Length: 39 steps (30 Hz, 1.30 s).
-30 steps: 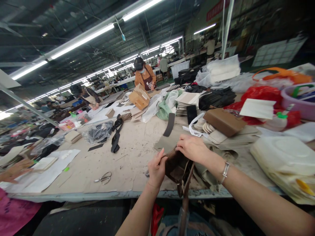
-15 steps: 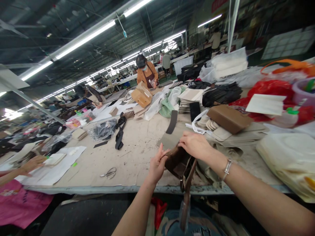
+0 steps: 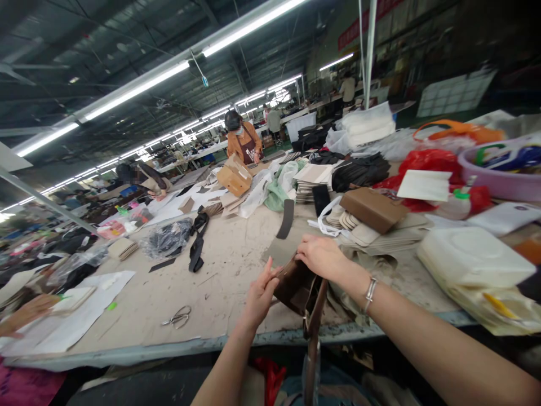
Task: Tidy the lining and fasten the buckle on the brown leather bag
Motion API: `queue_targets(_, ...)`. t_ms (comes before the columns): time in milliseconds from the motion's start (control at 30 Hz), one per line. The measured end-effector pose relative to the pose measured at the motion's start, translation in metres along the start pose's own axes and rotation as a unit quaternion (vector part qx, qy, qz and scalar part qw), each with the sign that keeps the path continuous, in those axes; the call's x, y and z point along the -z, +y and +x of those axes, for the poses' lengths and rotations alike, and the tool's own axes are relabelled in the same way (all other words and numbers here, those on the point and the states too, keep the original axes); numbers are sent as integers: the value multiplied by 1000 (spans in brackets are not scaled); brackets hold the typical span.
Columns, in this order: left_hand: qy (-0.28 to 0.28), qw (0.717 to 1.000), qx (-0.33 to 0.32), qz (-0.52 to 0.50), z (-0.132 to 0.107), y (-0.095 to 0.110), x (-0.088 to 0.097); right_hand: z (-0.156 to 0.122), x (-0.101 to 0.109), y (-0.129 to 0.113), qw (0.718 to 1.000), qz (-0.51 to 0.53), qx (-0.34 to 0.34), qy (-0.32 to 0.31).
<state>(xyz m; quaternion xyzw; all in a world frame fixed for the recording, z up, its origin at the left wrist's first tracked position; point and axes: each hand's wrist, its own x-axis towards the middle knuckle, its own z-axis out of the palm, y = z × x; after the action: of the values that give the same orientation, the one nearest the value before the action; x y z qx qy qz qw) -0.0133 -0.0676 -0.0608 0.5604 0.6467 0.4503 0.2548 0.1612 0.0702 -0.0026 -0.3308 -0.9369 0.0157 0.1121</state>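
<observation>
A dark brown leather piece (image 3: 296, 285) stands at the near edge of the worktable (image 3: 236, 254), with a brown strap (image 3: 315, 316) hanging from it over the table's edge. My left hand (image 3: 260, 293) grips its left side, thumb up against the leather. My right hand (image 3: 323, 256) lies over its top edge and holds it there; a metal bracelet (image 3: 371, 293) is on that wrist.
Scissors (image 3: 177, 317) lie left of my hands. Black straps (image 3: 196, 239), a brown box (image 3: 372, 208), stacked pale cut pieces (image 3: 357, 223), plastic bags and a purple basin (image 3: 502, 180) crowd the table. Another person's hand (image 3: 25, 313) rests at far left. People work at tables beyond.
My hands have stayed on the brown leather piece and barely shifted on it. The view swung slightly right, then back left. The hand at far left moved a little.
</observation>
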Motion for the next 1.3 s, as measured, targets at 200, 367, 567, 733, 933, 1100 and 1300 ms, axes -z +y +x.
queue_targets(200, -79, 973, 17, 216, 28, 48, 13, 0, -1, 0, 1000, 7, 14, 4)
queue_targets(367, -120, 928, -7, 353, 60, 60, -8, -2, 5, 8, 999, 6, 45, -3)
queue_targets(567, -95, 920, 3, 380, 66, 46, -15, -2, 13, 21, 997, -1, 73, -6)
queue_targets(733, -66, 925, 17, 373, 66, 41, -16, -5, 14, 15, 995, 6, 101, 1)
queue_targets(933, -63, 929, 16, 365, 67, 39, -14, -8, 13, 17, 997, 4, 75, 8)
queue_targets(1100, -66, 936, 2, 346, 65, 34, -17, 0, 10, 24, 1000, -14, 14, 6)
queue_targets(1300, -67, 936, 12, 344, 65, 36, -17, 3, 3, 20, 999, -14, -33, 7)
